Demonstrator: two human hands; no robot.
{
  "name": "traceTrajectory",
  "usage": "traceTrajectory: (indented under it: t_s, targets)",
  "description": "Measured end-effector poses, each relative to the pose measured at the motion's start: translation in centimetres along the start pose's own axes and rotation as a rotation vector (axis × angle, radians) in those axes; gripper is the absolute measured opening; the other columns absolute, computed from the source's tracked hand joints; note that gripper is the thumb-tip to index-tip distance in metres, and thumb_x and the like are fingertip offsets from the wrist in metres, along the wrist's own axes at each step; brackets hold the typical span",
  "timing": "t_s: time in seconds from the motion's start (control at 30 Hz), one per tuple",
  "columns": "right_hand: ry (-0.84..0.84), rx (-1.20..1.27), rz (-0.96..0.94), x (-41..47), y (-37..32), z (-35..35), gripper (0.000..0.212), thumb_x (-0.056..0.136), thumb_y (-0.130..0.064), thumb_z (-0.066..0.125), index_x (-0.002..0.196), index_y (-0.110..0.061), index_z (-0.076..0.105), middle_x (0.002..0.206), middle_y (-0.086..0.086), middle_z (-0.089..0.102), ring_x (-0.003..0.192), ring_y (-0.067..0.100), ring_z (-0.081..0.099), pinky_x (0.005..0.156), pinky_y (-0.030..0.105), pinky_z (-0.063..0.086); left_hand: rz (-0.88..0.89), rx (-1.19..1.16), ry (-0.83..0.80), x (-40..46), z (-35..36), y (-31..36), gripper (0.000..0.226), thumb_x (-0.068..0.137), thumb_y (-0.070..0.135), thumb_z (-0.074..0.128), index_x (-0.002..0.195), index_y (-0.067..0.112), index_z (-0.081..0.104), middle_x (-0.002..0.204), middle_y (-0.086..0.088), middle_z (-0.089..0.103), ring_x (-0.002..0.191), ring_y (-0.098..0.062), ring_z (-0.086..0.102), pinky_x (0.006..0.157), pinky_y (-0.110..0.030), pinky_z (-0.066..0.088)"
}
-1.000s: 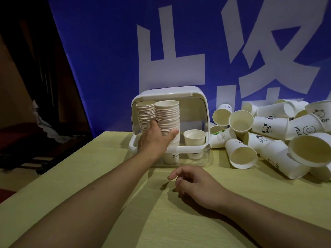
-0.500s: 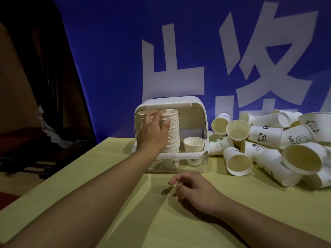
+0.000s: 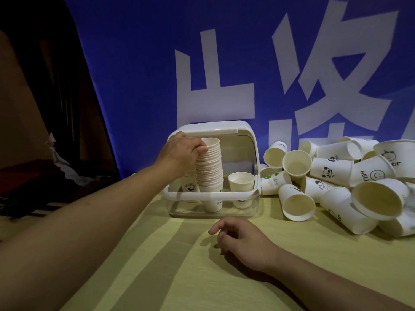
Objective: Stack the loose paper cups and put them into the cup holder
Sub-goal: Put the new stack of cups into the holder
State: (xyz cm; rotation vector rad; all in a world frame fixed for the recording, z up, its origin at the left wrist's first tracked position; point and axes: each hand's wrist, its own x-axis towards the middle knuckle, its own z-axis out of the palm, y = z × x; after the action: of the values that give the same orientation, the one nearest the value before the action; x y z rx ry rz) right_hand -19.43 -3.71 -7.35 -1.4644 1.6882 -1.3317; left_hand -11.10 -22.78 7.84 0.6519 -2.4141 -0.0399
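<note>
Left hand (image 3: 182, 151) is gripping the top of the cup stack (image 3: 210, 167) inside the holder (image 3: 254, 151); right hand (image 3: 243, 241) is resting loosely curled on the table (image 3: 170, 265)

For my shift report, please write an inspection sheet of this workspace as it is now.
Surface: pale wooden table, bare in front.
Job's things: cup holder stands open at the table's back; a tall cup stack and a single cup stand inside; another stack is mostly hidden behind the left hand.
Clutter: pile of loose cups lies to the right of the holder.
Grippers: left hand grips the top of the tall stack; right hand rests on the table, loosely curled, holding nothing.
Cables: nothing seen.
Surroundings: blue banner behind; dark room at left.
</note>
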Motion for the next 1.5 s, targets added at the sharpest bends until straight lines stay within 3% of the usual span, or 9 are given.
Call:
traceTrajectory:
  t_s: [0.3,0.43,0.57,0.7,0.83,0.93,1.1,1.33,1.5]
  targets:
    - [0.002,-0.038,0.003,0.0,-0.1,-0.1,0.024,0.096,-0.01,0.053,0.102,-0.024,0.071,0.076,-0.007,0.065,0.073,0.01,0.065,0.07,0.025,0.054,-0.01,-0.039,0.043,0.7,-1.7,0.4,0.03,0.09,0.041,0.071,0.116,0.026,0.074,0.109,0.003,0.057,0.1,-0.014,0.05,0.084,-0.033,0.043]
    - [0.003,-0.031,0.018,0.0,0.0,-0.1,0.024,0.095,-0.009,0.052,0.102,-0.022,0.071,0.071,-0.011,0.064,0.072,0.006,0.065,0.07,0.026,0.053,0.141,-0.13,0.423,1.1,-3.0,1.1,0.032,0.096,0.035,0.063,0.116,0.014,0.075,0.104,-0.014,0.07,0.095,-0.032,0.062,0.083,-0.047,0.052]
    - [0.002,-0.031,0.013,-0.1,-0.1,0.0,0.024,0.094,-0.013,0.053,0.098,-0.03,0.07,0.077,-0.006,0.069,0.073,0.009,0.065,0.069,0.032,0.054,0.268,-0.18,0.68,1.2,-2.8,3.9,0.033,0.096,0.03,0.06,0.118,0.009,0.073,0.098,-0.014,0.075,0.084,-0.032,0.066,0.072,-0.038,0.052]
    - [0.005,-0.026,0.005,-0.2,-0.1,0.0,0.022,0.091,-0.015,0.054,0.096,-0.031,0.068,0.079,-0.001,0.071,0.073,0.017,0.067,0.071,0.037,0.055,0.416,-0.161,0.589,-0.3,0.7,6.6,0.025,0.091,0.021,0.069,0.113,0.011,0.076,0.086,-0.008,0.077,0.07,-0.027,0.068,0.069,-0.03,0.047]
    - [0.006,-0.048,0.004,-0.2,-0.2,0.1,0.023,0.09,-0.01,0.055,0.096,-0.028,0.068,0.073,-0.007,0.068,0.07,0.009,0.064,0.071,0.028,0.052,0.356,-0.163,0.49,-1.8,4.3,7.5,0.028,0.09,0.019,0.07,0.117,0.016,0.075,0.083,-0.006,0.077,0.062,-0.029,0.065,0.063,-0.037,0.053]
    - [-0.008,-0.055,-0.005,-0.2,-0.5,0.0,0.026,0.087,-0.01,0.054,0.093,-0.032,0.066,0.075,-0.006,0.067,0.07,0.006,0.064,0.072,0.025,0.052,0.362,-0.011,0.46,-2.5,6.1,8.1,0.03,0.084,0.016,0.08,0.113,0.02,0.077,0.078,-0.002,0.077,0.055,-0.023,0.064,0.06,-0.027,0.041]
    - [0.007,-0.029,-0.005,0.1,-0.2,-0.1,0.025,0.083,-0.014,0.053,0.092,-0.033,0.066,0.073,-0.009,0.063,0.067,0.006,0.059,0.071,0.028,0.05,0.207,0.258,0.064,-2.5,7.2,8.9,0.043,0.107,0.024,0.041,0.147,0.039,0.046,0.131,0.0,0.066,0.106,-0.027,0.061,0.082,-0.031,0.039]
    - [0.01,-0.049,-0.023,0.2,-0.1,0.1,0.024,0.084,-0.015,0.053,0.09,-0.035,0.066,0.085,0.012,0.069,0.071,0.015,0.06,0.076,0.038,0.054,0.023,0.367,-0.33,-2.5,7.8,9.2,0.045,0.103,0.021,0.041,0.145,0.04,0.046,0.141,-0.007,0.056,0.125,-0.03,0.054,0.098,-0.035,0.041]
    - [0.019,-0.052,-0.016,0.2,-0.2,0.2,0.024,0.085,-0.016,0.052,0.093,-0.033,0.067,0.091,0.017,0.071,0.077,0.025,0.065,0.081,0.044,0.055,0.01,0.289,-0.268,-2.3,6.8,9.6,0.034,0.106,0.029,0.042,0.134,0.036,0.059,0.13,-0.004,0.064,0.118,-0.027,0.058,0.084,-0.031,0.039]
